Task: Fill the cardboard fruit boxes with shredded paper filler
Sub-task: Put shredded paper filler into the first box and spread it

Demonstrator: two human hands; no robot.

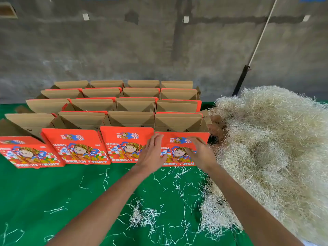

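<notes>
We are only starting: our left hand (154, 153) and right hand (200, 153) are hovering, grips open and empty, over the nearest red cardboard fruit box (182, 139); the pale shredded paper heap (269, 139) is lying just right, boxes showing no filler.

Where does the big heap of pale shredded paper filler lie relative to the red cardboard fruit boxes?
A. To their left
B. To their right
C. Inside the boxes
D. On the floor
B: the heap of pale shredded paper filler sits on the green table cover, right of the red cardboard fruit boxes.
</notes>
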